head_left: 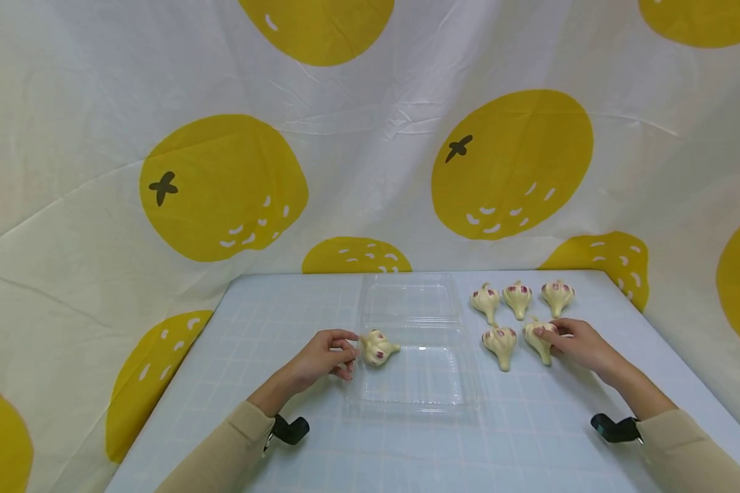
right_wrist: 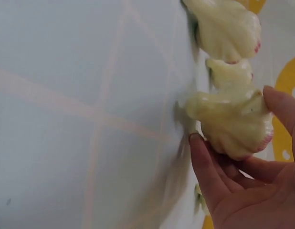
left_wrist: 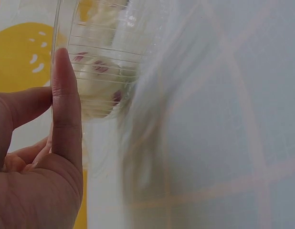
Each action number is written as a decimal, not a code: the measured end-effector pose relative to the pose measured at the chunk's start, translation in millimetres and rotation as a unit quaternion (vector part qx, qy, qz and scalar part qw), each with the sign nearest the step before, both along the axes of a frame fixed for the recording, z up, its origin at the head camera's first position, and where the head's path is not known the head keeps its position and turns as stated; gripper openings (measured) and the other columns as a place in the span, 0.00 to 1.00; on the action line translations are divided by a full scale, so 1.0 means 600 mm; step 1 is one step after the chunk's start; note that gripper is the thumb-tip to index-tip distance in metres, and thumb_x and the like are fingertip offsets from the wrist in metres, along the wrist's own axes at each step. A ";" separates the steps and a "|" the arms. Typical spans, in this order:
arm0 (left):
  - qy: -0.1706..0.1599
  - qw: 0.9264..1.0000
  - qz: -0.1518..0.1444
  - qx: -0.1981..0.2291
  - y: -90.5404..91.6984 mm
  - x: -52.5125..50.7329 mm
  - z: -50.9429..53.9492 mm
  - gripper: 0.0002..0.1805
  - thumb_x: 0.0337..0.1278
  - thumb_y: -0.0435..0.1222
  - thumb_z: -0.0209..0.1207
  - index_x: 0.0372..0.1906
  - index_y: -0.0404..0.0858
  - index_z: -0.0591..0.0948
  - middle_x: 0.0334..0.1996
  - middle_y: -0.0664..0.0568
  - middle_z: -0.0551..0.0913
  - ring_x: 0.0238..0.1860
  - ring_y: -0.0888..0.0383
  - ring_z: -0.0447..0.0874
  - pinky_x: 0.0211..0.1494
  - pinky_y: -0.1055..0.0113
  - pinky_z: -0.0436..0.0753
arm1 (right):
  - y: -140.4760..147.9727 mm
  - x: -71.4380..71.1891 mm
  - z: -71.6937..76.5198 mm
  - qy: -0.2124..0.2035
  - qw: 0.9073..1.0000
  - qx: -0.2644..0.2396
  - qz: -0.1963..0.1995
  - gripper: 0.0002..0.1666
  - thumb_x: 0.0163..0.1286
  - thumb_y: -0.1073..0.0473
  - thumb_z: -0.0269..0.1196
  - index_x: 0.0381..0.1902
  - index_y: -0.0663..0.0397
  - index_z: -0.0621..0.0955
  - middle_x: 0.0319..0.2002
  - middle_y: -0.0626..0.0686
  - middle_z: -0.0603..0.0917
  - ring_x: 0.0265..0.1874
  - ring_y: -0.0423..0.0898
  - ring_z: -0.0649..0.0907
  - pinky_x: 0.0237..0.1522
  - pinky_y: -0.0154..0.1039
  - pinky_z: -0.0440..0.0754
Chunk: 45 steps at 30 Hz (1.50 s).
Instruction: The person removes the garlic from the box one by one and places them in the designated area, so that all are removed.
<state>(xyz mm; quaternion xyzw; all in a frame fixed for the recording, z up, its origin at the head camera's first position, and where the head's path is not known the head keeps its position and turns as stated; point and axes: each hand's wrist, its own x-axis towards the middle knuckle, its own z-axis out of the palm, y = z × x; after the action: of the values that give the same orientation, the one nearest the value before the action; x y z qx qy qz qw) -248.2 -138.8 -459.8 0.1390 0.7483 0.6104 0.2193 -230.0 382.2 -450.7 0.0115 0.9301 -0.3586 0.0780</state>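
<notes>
A clear plastic clamshell box (head_left: 412, 380) lies open on the table, its lid folded back. One garlic bulb (head_left: 377, 349) sits at the left of its base. My left hand (head_left: 325, 355) pinches the box's left rim between thumb and finger, also visible in the left wrist view with the garlic behind the ribbed wall. At the right, my right hand (head_left: 582, 346) grips a garlic bulb (head_left: 538, 337) at the near end of a group. In the right wrist view, thumb and fingers are on either side of that bulb (right_wrist: 236, 119).
Left of the gripped bulb lies another garlic bulb (head_left: 501, 344). Behind these are three more: a left one (head_left: 486, 301), a middle one (head_left: 517, 298) and a right one (head_left: 558, 296). A lemon-print curtain (head_left: 370, 171) hangs behind the pale checked table (head_left: 271, 308).
</notes>
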 end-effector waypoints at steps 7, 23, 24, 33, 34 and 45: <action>0.001 1.000 -0.002 0.002 0.000 0.001 -0.002 0.26 0.71 0.34 0.62 0.67 0.25 0.71 0.33 0.43 0.82 0.29 0.55 0.84 0.36 0.62 0.89 | -0.001 0.003 -0.004 -0.015 1.000 -0.008 0.000 0.39 0.76 0.36 0.59 0.57 0.73 0.76 0.42 0.55 0.82 0.39 0.49 0.80 0.38 0.37 0.83; 0.004 1.000 -0.006 0.005 -0.001 -0.002 -0.003 0.26 0.71 0.34 0.62 0.67 0.25 0.71 0.32 0.44 0.82 0.29 0.54 0.84 0.36 0.62 0.89 | -0.004 0.005 -0.002 -0.022 0.999 -0.008 0.028 0.35 0.76 0.39 0.60 0.55 0.69 0.77 0.40 0.54 0.80 0.40 0.49 0.77 0.37 0.37 0.81; 0.004 1.000 -0.006 0.004 -0.001 -0.002 -0.003 0.26 0.71 0.34 0.62 0.67 0.25 0.71 0.32 0.44 0.82 0.29 0.54 0.84 0.36 0.62 0.89 | -0.004 0.005 -0.002 -0.022 0.999 -0.008 0.030 0.36 0.76 0.39 0.60 0.57 0.70 0.77 0.40 0.54 0.79 0.40 0.50 0.77 0.37 0.37 0.82; 0.005 1.000 -0.004 0.001 -0.001 -0.002 -0.004 0.26 0.71 0.34 0.62 0.67 0.26 0.71 0.31 0.44 0.82 0.30 0.54 0.84 0.36 0.62 0.89 | -0.001 0.005 -0.001 -0.017 0.999 -0.007 0.030 0.41 0.76 0.38 0.60 0.62 0.74 0.73 0.45 0.57 0.80 0.42 0.51 0.78 0.40 0.37 0.84; 0.005 1.000 -0.004 0.001 -0.001 -0.002 -0.004 0.26 0.71 0.34 0.62 0.67 0.26 0.71 0.32 0.44 0.82 0.30 0.54 0.84 0.36 0.62 0.89 | 0.000 0.005 -0.001 -0.018 0.999 -0.005 0.027 0.41 0.76 0.38 0.60 0.62 0.73 0.74 0.45 0.57 0.81 0.41 0.50 0.79 0.40 0.37 0.84; 0.001 1.000 -0.002 0.002 -0.001 -0.003 -0.002 0.27 0.72 0.35 0.62 0.67 0.26 0.71 0.32 0.44 0.82 0.29 0.53 0.84 0.36 0.62 0.90 | 0.006 0.006 -0.003 -0.018 1.000 0.000 0.016 0.43 0.76 0.37 0.59 0.63 0.76 0.71 0.48 0.60 0.82 0.42 0.50 0.80 0.41 0.37 0.85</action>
<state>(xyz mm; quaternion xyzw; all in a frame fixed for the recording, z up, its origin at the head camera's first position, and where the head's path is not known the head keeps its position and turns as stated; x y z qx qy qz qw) -249.9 -139.7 -461.0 0.1416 0.7473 0.6110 0.2196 -226.2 385.8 -452.4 0.0033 0.9287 -0.3570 0.1000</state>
